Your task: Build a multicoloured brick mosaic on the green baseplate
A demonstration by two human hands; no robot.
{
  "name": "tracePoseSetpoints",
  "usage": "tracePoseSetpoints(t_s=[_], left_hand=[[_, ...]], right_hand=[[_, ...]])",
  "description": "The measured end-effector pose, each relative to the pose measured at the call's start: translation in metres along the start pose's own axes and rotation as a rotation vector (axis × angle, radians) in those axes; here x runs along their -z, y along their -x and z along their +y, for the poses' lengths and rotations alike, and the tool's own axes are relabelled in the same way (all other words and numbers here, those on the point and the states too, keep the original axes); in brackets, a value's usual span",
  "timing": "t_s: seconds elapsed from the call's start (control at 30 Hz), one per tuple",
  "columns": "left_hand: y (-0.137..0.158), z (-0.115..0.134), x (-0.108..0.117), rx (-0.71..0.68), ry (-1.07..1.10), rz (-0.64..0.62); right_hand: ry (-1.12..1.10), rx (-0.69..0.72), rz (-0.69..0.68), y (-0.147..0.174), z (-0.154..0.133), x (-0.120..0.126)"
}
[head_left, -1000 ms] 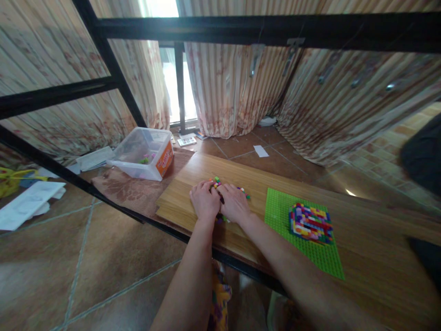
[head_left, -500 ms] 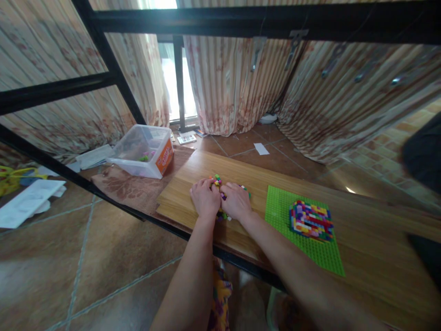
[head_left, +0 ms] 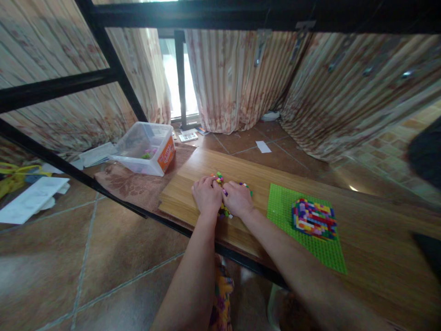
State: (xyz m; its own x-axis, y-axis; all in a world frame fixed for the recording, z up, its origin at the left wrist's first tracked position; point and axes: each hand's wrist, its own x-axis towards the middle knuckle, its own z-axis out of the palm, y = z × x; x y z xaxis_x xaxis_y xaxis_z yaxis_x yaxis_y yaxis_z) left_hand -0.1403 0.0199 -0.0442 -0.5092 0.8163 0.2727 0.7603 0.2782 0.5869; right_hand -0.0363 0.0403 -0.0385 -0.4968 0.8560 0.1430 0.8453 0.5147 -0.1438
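Note:
My left hand (head_left: 207, 194) and my right hand (head_left: 238, 198) are close together over a loose pile of small colourful building bricks (head_left: 225, 212) on the wooden board. Both hands have curled fingers. A purple brick (head_left: 225, 192) shows at the fingertips of my right hand. What my left fingers hold, if anything, is hidden behind the hand. More bricks (head_left: 219, 176) peek out beyond the fingers, and a few lie beside my right knuckles. To the right, a block built of multicoloured bricks (head_left: 314, 219) sits on a green studded baseplate (head_left: 280, 207).
A clear plastic box (head_left: 138, 147) with an orange label and some pieces inside stands on a brown cloth (head_left: 138, 188) at the left. The wooden board (head_left: 186, 179) has a black metal frame (head_left: 165, 226) along its near edge. Curtains (head_left: 237, 82) hang behind.
The hands stay over the pile with small finger movements, and more yellow and white bricks show below them. The whole view has shifted slightly.

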Motion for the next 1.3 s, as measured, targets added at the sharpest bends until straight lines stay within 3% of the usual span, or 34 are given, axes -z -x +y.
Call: tracePoseSetpoints(t_s=[0.2, 0.43, 0.6, 0.7, 0.8, 0.9, 1.0, 1.03, 1.07, 1.13, 1.2, 1.3], left_hand=[[-0.002, -0.002, -0.001, -0.003, 0.016, 0.024], [-0.003, -0.002, 0.002, 0.028, 0.140, 0.045], [-0.004, -0.004, 0.006, 0.091, 0.322, 0.069], [-0.005, -0.007, 0.007, 0.139, 0.428, 0.092], [-0.005, -0.009, 0.011, 0.175, 0.512, 0.123], [0.000, 0.000, 0.018, 0.181, 0.578, 0.184], [0.014, 0.026, 0.024, 0.178, 0.708, 0.214], [0.021, 0.038, 0.025, 0.218, 0.855, 0.197], [0.029, 0.051, 0.026, 0.277, 1.016, 0.140], [0.043, 0.074, 0.027, 0.523, 1.356, -0.002], [0.052, 0.091, 0.029, 0.751, 1.690, -0.218], [0.056, 0.102, 0.033, 0.871, 1.962, -0.328]], right_hand=[[-0.052, -0.060, 0.109, 0.000, 0.002, -0.004], [-0.498, -0.216, 0.395, -0.007, 0.011, -0.007], [-1.462, -0.562, 0.445, -0.016, 0.017, 0.004], [-1.733, -0.582, 0.335, -0.012, 0.024, 0.015], [-2.151, -0.649, 0.203, -0.004, 0.030, 0.025], [-2.399, -0.734, 0.158, 0.004, 0.032, 0.034], [-2.475, -0.731, 0.139, 0.012, 0.027, 0.045], [-2.472, -0.701, 0.148, 0.015, 0.023, 0.049], [-2.453, -0.659, 0.169, 0.018, 0.020, 0.053], [-2.360, -0.570, 0.256, 0.024, 0.011, 0.060], [-2.181, -0.520, 0.397, 0.030, 0.002, 0.064], [-1.798, -0.470, 0.586, 0.037, -0.006, 0.066]])
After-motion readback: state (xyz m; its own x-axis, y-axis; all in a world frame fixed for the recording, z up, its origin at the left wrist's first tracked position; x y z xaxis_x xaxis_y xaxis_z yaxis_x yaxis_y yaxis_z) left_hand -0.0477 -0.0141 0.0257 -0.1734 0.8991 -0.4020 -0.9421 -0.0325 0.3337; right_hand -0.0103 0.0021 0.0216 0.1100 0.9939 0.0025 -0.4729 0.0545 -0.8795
